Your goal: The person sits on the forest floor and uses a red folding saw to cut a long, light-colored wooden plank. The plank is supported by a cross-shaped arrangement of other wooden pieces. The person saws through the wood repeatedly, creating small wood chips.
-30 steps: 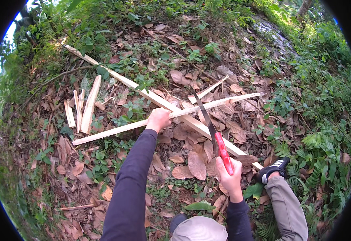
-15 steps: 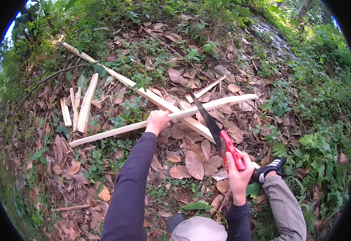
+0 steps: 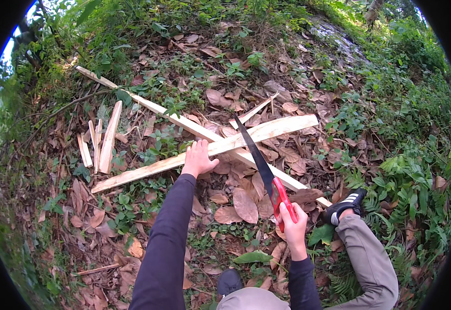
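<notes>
Upper plank (image 3: 282, 127) now lies broader face up; left hand (image 3: 198, 160) loosens, grip spread on it. Right hand's (image 3: 292, 225) grip wraps red-handled saw (image 3: 259, 158), blade crossing plank, contact unclear. Plank sits over lower beam (image 3: 184, 123), no through-cut visible; work looks unfinished

Clothing, head view. Left side: long, dark navy, near-black fabric sleeve (image 3: 166, 237), plain, fairly close-fitting, lightly creased, running down to the wrist. Right side: matching dark navy fabric sleeve (image 3: 304, 287), only the lower portion in frame, cuff likewise at the wrist. Left hand (image 3: 198, 158) and right hand (image 3: 293, 227): both bare. Lower body: greyish-beige cloth trousers (image 3: 366, 256), plain, with soft folds; tone paler at bottom centre. Footwear: low-cut black shoe with white side stripes (image 3: 347, 204); second, dark round-toed shoe (image 3: 229, 281), finer detail too small to tell.
</notes>
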Tool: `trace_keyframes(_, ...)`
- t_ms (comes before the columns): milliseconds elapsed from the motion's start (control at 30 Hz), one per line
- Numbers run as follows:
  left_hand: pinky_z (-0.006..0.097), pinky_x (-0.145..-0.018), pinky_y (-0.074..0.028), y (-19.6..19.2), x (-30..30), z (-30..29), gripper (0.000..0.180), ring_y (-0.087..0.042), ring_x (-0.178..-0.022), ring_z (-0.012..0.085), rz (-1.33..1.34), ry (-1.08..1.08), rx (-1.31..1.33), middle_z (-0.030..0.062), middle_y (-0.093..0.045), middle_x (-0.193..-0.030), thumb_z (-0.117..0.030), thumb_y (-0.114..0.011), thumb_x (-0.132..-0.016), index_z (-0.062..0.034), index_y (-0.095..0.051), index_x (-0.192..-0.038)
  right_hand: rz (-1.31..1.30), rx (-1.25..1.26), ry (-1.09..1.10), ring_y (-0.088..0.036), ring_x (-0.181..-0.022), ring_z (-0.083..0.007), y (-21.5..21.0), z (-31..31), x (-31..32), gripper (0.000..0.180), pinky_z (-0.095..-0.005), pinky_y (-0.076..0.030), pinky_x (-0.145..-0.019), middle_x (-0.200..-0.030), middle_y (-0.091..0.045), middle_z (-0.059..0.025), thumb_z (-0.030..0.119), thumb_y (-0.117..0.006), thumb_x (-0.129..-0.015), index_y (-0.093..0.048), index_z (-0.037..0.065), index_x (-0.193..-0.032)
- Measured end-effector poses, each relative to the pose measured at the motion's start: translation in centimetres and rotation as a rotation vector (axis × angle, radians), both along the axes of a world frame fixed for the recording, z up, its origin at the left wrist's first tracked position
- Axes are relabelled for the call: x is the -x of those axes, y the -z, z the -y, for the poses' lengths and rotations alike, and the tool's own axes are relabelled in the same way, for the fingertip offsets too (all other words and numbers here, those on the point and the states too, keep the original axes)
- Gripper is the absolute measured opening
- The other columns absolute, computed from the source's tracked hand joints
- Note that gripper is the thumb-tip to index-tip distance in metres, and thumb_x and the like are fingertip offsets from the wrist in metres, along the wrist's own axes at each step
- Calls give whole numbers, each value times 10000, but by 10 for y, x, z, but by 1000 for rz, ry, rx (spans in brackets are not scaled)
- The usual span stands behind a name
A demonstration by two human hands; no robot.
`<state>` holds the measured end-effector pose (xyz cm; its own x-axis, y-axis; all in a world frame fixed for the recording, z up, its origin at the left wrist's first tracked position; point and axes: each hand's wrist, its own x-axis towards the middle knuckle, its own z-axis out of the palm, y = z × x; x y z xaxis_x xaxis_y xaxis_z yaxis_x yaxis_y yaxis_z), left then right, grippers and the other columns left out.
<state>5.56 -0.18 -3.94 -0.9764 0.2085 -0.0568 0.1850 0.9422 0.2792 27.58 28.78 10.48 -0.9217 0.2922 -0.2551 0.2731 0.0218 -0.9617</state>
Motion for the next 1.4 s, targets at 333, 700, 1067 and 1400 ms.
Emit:
trace_keyframes(333,540,-1018,-420,-5,11,-7,878,-569,-1229,366,153,-103,-74,217,-620,-1278,-770,-506,-856,-13,-566,-1297,-67,16,-195,-578,-644,-76,13,-2,-13,199,-244,-467,-596,-736,-622,-5,194,-693,-968,-613,11,-971)
trace_keyframes(700,509,-993,-421,-8,6,-12,787,-581,-1184,347,52,-91,-30,167,-632,-1218,-732,-474,-910,-30,-598,-1243,-310,-46,173,-630,-631,-89,-15,-6,-9,150,-249,-514,-582,-739,-641,-22,96,-691,-954,-627,-39,-969)
trace_keyframes(1067,419,-914,-456,-15,10,-90,391,-563,-1088,270,-408,307,-118,76,-607,-1233,-224,-627,-946,-147,-629,-1329,-221,-347,240,-463,-587,-48,15,-34,-5,176,-246,-368,-538,-652,-546,29,144,-713,-941,-637,2,-868)
trace_keyframes(1400,429,-867,-450,-28,2,-43,501,-595,-999,275,-164,-297,-68,86,-626,-1024,-544,-727,-853,-73,-693,-1022,-176,-217,298,-486,-628,-31,32,-42,-14,179,-227,-377,-552,-718,-574,34,151,-702,-954,-620,2,-895)
